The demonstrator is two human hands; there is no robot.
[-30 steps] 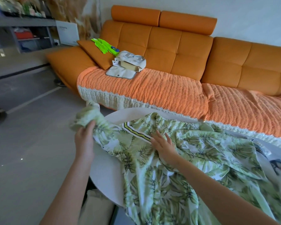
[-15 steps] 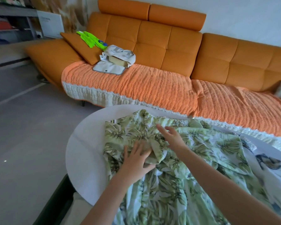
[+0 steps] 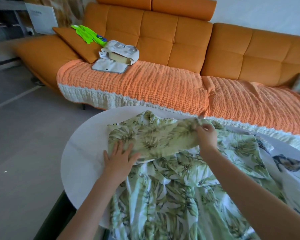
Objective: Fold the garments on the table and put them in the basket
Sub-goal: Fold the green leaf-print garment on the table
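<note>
So the green-and-white leaf-print cotton garment (image 3: 171,196) is spread over the round white table (image 3: 83,153). It covers most of the table from the middle out to about 5 o'clock, and its lower part drapes off the near edge at 6. The top part is folded across itself as a darker green flap, lying from roughly 10 o'clock to 1 o'clock on the tabletop.

The left hand (image 3: 119,160) is open, palm down, fingers spread. It presses flat on the near left corner of that flap at around 9 o'clock, with its outer edge over the bare table. The right hand (image 3: 206,135) is at about 1 o'clock, fingers curled in, pinching the far right end of the flap so the cloth bunches up there. Both forearms are bare and come in from the bottom of the view.

Over at 3 o'clock there's a second garment (image 3: 287,163), white fabric with a dark blue-and-brown print, right up against the leafy one. Can't tell what kind of garment it is.

Beyond the table at 12 o'clock is a big orange upholstered sofa (image 3: 163,40) with an orange knitted throw with white lace trim (image 3: 145,87) over the seat. Toward 11 o'clock an orange square cushion (image 3: 73,42) leans on the sofa with something neon green (image 3: 87,34) lying on it. Just beside it is a beige patterned fabric bag (image 3: 121,51), and a flat white pad (image 3: 109,67) touches the bag's front. Grey floor (image 3: 24,135) off at 9 o'clock.
</note>
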